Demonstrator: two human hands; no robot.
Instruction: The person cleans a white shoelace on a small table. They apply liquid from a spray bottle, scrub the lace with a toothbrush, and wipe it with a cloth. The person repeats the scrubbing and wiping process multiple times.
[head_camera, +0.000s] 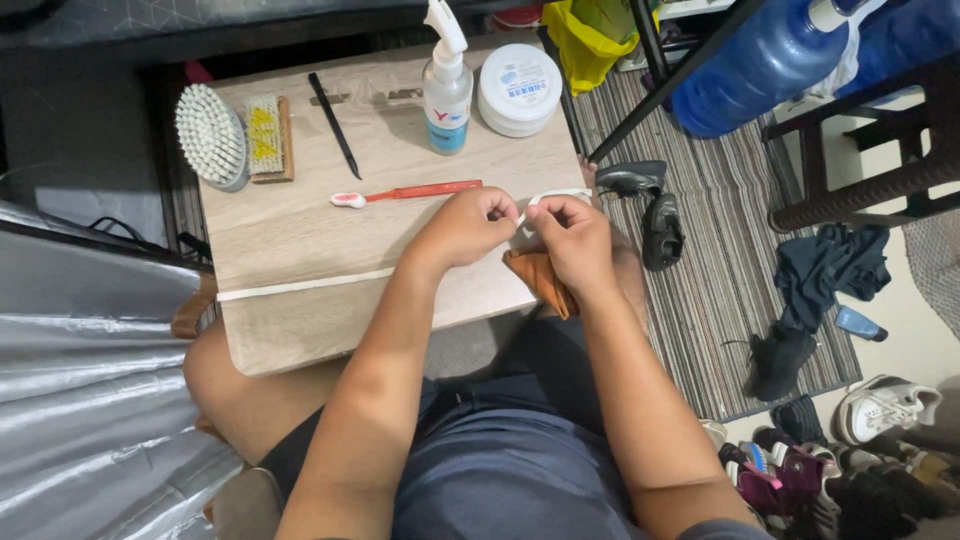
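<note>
Pinching white lace (553, 194) (both hands (520, 232))

White labelled pump bottle (447, 90), round tub (518, 88)

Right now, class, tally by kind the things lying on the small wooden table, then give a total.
Brushes: 3 – round white brush, wooden block brush, red toothbrush
Pump bottles: 1
Round white tubs: 1
Thin black sticks: 1
White laces: 1
Total: 7
</note>
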